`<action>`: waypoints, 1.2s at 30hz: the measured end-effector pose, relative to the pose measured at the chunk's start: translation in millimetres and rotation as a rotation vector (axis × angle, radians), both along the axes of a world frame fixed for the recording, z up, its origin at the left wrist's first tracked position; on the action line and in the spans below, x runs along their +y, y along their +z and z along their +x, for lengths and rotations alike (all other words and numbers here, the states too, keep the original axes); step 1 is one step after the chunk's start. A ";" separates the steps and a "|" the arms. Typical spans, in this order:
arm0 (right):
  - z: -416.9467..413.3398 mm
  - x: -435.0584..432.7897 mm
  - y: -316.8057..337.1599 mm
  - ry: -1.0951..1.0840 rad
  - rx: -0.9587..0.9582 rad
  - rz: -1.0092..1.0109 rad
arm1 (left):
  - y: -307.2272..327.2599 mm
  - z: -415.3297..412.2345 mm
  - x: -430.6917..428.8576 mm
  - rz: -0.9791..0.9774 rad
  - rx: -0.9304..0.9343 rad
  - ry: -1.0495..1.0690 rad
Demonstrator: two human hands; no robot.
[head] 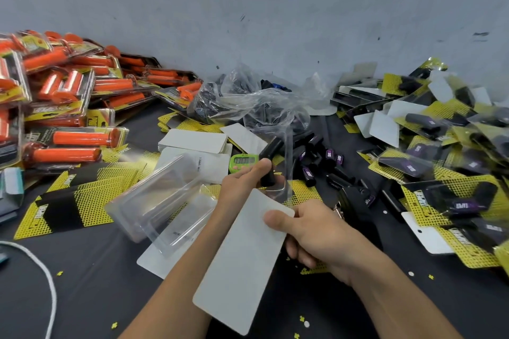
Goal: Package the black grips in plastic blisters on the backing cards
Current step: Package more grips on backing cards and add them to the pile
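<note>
The left hand [245, 181] holds a clear blister [286, 173] with a black grip [271, 150] inside, tipped up, likely so the grip stays in. The right hand [311, 231] pinches a card [242, 264], white side up, just below the blister. I think the card goes on next to close the pack.

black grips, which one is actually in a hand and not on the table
The black grip held by the left hand, just right of the green timer. The other loose grips lie on the table to its right.
</note>
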State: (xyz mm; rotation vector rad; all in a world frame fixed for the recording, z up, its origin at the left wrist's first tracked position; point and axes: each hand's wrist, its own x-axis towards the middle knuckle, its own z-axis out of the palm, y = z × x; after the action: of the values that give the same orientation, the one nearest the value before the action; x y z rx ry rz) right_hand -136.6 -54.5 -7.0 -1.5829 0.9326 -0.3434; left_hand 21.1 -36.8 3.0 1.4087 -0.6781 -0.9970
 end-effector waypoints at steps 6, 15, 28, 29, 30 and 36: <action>2.3 -0.7 0.4 -0.175 -0.042 -0.029 | 0.7 -4.4 1.1 -0.007 0.118 -0.016; 4.6 -0.2 6.3 -0.545 -0.445 -0.056 | -9.4 0.3 -1.5 -0.099 0.156 0.345; 7.7 4.9 3.0 -0.158 -0.138 0.161 | -4.5 -5.3 -1.1 -0.121 0.213 0.122; 7.2 2.6 2.4 -0.172 -0.151 0.128 | -4.1 -5.7 -0.6 -0.109 0.225 0.102; 6.7 0.3 2.1 -0.190 -0.169 0.090 | -4.0 -6.2 0.3 -0.099 0.229 0.086; 5.8 -4.7 -1.4 -0.293 -0.329 -0.004 | -4.0 -8.4 1.3 -0.135 0.358 0.045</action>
State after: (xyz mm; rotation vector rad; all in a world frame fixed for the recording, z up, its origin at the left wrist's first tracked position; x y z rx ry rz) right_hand -130.8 -59.2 -8.4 -1.3408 0.9035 -0.7866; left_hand 12.7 -35.5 -1.0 1.0870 -0.4368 -1.1112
